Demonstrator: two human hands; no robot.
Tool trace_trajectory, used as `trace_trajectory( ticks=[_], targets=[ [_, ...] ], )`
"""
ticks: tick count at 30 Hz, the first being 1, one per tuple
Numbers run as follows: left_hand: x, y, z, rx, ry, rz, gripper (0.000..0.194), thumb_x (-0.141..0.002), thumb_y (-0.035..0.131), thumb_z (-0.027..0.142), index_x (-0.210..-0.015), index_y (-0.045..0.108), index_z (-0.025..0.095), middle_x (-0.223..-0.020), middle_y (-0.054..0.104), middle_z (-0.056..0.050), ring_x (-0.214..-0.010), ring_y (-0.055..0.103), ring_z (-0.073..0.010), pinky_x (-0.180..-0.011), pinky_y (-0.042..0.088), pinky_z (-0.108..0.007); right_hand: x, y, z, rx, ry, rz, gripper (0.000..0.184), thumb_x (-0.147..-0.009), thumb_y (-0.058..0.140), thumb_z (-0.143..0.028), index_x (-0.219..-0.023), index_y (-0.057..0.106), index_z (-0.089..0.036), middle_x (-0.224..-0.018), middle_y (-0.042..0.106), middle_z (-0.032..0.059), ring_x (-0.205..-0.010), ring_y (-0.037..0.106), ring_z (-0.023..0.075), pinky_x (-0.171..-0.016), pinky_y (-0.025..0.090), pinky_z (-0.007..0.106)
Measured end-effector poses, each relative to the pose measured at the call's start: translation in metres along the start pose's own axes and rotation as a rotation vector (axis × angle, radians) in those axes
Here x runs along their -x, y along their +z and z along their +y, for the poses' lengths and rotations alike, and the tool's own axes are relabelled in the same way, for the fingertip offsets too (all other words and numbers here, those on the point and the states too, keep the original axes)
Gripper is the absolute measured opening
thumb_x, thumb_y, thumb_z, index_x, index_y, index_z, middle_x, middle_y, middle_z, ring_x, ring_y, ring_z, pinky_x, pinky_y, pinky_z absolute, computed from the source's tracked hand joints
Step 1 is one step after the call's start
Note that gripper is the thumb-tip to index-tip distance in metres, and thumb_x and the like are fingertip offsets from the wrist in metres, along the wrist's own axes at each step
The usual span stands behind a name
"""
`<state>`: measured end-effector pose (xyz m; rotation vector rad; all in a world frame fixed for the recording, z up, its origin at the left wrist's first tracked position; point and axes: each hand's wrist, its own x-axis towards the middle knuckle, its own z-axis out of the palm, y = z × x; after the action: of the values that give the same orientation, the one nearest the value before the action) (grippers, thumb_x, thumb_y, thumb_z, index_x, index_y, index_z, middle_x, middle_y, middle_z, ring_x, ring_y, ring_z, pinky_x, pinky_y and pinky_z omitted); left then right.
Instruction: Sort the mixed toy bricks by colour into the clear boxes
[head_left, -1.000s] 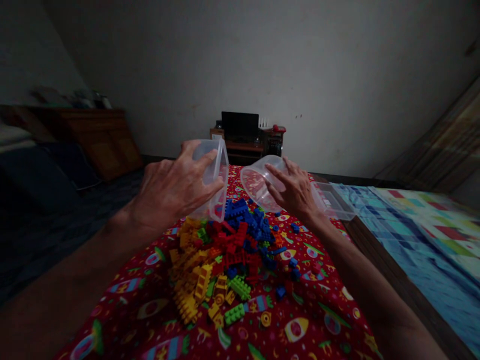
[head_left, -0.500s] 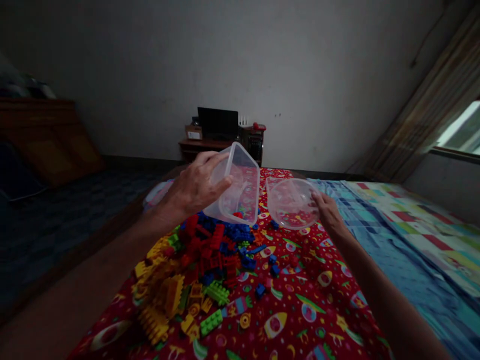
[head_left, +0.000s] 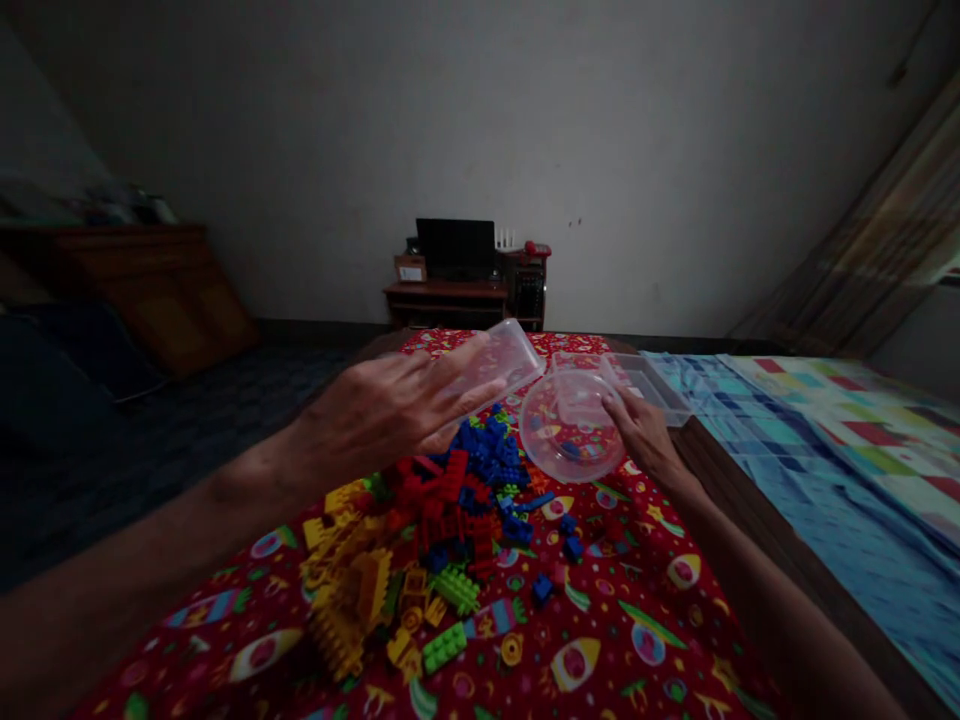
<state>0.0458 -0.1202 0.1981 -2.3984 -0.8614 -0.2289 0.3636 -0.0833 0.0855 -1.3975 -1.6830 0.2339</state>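
Note:
My left hand (head_left: 394, 410) grips a clear rectangular plastic container (head_left: 504, 362), held tilted above a heap of toy building bricks (head_left: 427, 520) in yellow, red, blue and green. My right hand (head_left: 641, 432) holds a clear round plastic bowl (head_left: 570, 440) by its rim, low over the cloth to the right of the heap. The two containers nearly touch. A few loose blue bricks (head_left: 570, 545) lie below the bowl.
The bricks lie on a red cloth with a rocket pattern (head_left: 637, 630). A clear lid or tray (head_left: 652, 385) rests behind the bowl. A blue patterned mattress (head_left: 840, 470) is to the right. A small desk with a monitor (head_left: 457, 250) stands against the far wall.
Both hands have come down with their containers. The rectangular container has tipped flatter, and the round bowl has dropped towards the cloth beside the heap.

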Motion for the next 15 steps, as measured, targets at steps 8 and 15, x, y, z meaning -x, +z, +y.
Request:
trace_trajectory(
  ticks=[8,15],
  targets=[
    [-0.004,-0.001,0.0,0.028,-0.125,0.049,0.05,-0.09,0.048,0.031,-0.139,0.037,0.036,-0.151,0.031,-0.004,-0.117,0.052,-0.0278,-0.091,0.049,-0.043,0.002,-0.007,0.001,-0.02,0.05,0.011,0.059,-0.086,0.038,-0.059,-0.117,0.063,-0.016,-0.111,0.066,0.0124,-0.094,0.061,0.0279,-0.085,0.045,0.043],
    [-0.046,0.031,-0.003,0.61,-0.463,0.39,0.062,-0.081,0.055,0.045,-0.136,0.042,0.02,-0.135,0.047,-0.013,-0.097,0.061,-0.0241,-0.079,0.054,-0.036,0.0,-0.04,0.056,-0.227,0.311,0.124,0.052,-0.084,0.043,-0.055,-0.11,0.064,-0.015,-0.092,0.068,0.0103,-0.079,0.065,0.0237,-0.066,0.052,0.035]
  ],
)
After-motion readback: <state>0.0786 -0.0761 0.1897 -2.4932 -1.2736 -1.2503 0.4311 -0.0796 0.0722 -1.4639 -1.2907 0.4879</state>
